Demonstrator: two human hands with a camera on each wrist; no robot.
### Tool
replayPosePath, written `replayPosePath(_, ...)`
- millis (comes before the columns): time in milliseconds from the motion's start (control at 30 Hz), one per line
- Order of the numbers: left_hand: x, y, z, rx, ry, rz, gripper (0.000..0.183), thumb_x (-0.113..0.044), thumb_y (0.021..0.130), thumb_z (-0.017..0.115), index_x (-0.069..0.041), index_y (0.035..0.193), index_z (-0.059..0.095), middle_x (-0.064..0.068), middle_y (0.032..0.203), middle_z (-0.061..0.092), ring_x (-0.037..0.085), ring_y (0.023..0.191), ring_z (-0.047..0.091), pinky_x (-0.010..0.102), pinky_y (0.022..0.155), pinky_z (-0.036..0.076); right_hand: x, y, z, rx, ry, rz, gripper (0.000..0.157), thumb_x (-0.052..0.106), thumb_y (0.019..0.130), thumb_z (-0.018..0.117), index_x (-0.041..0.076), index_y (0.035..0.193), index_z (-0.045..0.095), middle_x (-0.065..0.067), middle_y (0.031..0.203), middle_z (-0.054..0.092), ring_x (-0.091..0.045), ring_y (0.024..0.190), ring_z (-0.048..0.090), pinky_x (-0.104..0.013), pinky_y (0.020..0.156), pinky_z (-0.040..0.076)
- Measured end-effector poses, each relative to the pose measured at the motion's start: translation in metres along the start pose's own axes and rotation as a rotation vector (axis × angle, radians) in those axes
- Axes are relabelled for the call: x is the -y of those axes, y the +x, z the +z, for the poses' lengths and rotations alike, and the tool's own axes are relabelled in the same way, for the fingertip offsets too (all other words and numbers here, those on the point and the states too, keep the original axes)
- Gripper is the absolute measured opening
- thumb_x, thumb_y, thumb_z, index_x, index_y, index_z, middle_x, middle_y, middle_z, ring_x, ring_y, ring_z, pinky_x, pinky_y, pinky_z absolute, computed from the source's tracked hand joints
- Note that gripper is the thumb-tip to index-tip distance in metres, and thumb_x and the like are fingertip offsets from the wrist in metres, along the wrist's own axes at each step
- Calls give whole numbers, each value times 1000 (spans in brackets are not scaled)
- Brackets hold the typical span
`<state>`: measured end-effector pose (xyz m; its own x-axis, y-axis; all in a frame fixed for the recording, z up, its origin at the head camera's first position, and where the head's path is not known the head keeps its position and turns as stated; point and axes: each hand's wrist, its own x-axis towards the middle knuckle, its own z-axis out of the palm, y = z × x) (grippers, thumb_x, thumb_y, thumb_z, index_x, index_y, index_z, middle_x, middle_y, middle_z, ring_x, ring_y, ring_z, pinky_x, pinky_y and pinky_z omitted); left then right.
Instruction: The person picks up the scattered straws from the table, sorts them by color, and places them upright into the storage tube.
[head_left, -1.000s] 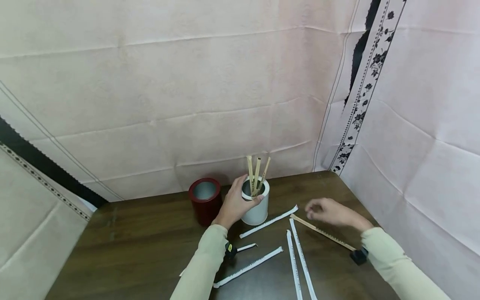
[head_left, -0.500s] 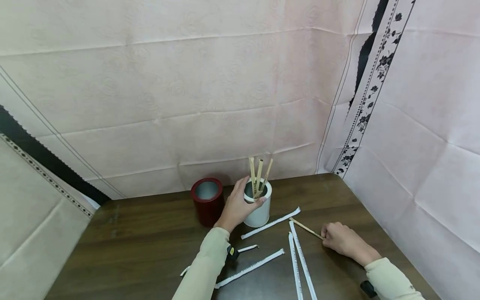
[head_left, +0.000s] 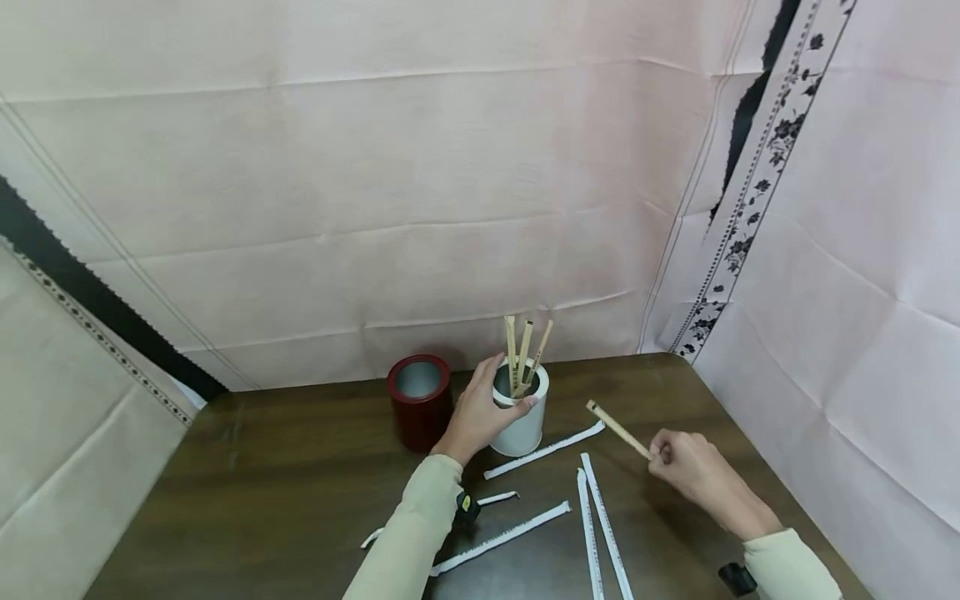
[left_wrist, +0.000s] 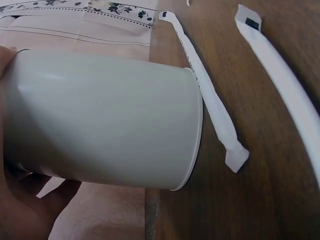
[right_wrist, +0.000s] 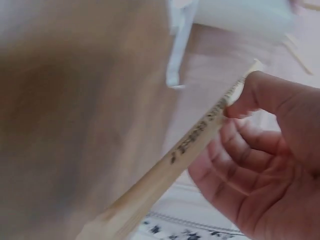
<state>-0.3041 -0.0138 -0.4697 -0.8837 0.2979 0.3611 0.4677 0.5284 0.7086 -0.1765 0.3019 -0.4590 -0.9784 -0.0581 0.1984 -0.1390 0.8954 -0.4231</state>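
My left hand [head_left: 476, 414] grips the rim and side of a white cylindrical canister [head_left: 523, 433], which stands upright; the left wrist view shows its smooth pale wall [left_wrist: 105, 120]. Several tan paper-wrapped straws [head_left: 512, 343] lean inside it, their tops above the rim. To the right, my right hand [head_left: 693, 471] pinches another tan paper-wrapped straw [head_left: 618, 430] between thumb and finger, its far end pointing up and left toward the canister. In the blurred right wrist view dark lettering runs along this straw [right_wrist: 170, 160].
A dark red canister [head_left: 422, 417] stands just left of the left hand. Several white paper-wrapped straws lie on the brown table, one [head_left: 543, 451] before the white canister, another [head_left: 502, 538] nearer, others [head_left: 606, 525] at right. A pale cloth [head_left: 420, 192] hangs behind the table.
My right hand came down to the tan straw on the table, took hold of it and has lifted it off the surface. My left hand keeps holding the white canister.
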Motion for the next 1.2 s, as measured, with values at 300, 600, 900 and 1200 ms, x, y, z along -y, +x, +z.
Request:
replayPosePath(300,1,0,0,-7,1,8,101,-76,78,63,-21,156,30,-6,153,36,22,129,50,49,100,47,64,50,-32,-346,369,-154,11,-2,84,70,7,89,68,-7,84,69,-8,74,64,-18,67,54)
replayPosePath(600,1,-1,-2,-5,19,-16,101,-77,77,64,-25,156,29,-8,153,36,18,130,49,44,102,46,146,118,-21,-347,815,-249,13,-3,94,62,-11,104,61,-25,100,66,-22,91,68,-26,80,57)
replayPosePath(900,-1,-1,5,12,9,12,100,-77,79,61,-22,156,28,-7,153,35,18,123,55,41,94,52,143,136,39,-245,452,-308,6,6,94,65,10,97,68,-1,84,66,-13,74,61,-27,67,51)
replayPosePath(1200,-1,0,-1,-18,11,-15,99,-77,76,64,-28,156,30,3,160,28,29,134,47,48,99,48,124,114,36,-317,334,-378,9,3,91,67,4,99,71,-1,86,67,-11,72,59,-25,61,50)
